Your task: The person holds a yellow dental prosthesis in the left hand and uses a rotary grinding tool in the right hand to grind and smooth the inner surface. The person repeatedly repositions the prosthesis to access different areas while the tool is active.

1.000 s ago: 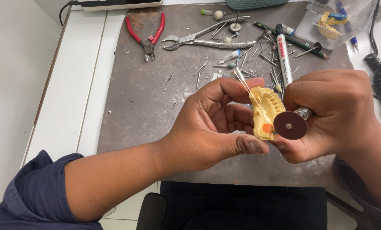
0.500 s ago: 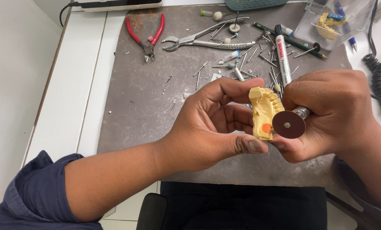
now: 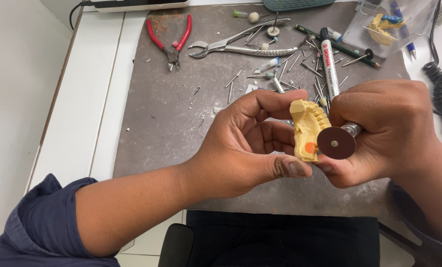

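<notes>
Red-handled pliers (image 3: 170, 38) on grey desk mat (image 3: 161, 123) at 11 o'clock, left hand (image 3: 250, 143) grip closed on yellow dental cast (image 3: 306, 129) at centre, right hand (image 3: 394, 128) grip closed around rotary tool with brown cutting disc (image 3: 336, 143) touching cast's 3 o'clock edge, white marker (image 3: 329, 64) at 1 o'clock.

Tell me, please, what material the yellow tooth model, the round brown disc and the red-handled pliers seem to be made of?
The yellow tooth model in the left hand looks like cast plaster or dental stone: matte, chalky, opaque. The round brown disc, on the tool in the right hand, seems a thin abrasive material with a dull, even surface. The red-handled pliers appear to be grey metal with glossy plastic grips.
</notes>
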### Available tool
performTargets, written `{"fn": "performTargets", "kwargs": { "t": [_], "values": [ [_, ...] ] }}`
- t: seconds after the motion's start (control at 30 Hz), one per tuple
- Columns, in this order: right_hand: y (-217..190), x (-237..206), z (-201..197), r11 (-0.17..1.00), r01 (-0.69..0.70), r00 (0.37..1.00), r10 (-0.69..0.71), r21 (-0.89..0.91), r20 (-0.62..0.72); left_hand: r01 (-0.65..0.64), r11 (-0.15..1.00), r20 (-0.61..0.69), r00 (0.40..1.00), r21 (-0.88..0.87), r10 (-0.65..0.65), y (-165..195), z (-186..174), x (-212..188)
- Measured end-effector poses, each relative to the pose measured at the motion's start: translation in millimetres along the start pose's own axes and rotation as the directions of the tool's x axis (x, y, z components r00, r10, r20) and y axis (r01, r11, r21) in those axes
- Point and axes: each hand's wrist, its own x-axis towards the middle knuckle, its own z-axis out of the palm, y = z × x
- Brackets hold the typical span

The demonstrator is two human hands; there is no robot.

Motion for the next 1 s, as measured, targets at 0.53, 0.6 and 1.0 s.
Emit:
{"fn": "performTargets", "kwargs": {
  "t": [0.53,0.6,1.0],
  "values": [
    [2.2,-0.1,-0.3,1.0,-0.01,1.0,0.01,0.0,0.028,-0.003,1.0,0.013,1.0,-0.013,0.003,-0.5,-0.6,0.4],
    [2.8,0.7,-0.5,1.0,-0.008,1.0,0.007,0.008,0.028,-0.01,1.0,0.018,1.0,-0.012,0.01,0.0,-0.3,0.2],
    [2.2,-0.6,-0.7,0.999,0.004,1.0,-0.005,0.043,0.02,-0.001,1.0,0.026,1.0,-0.021,0.001,1.6,0.6,0.4]
  ]
}}
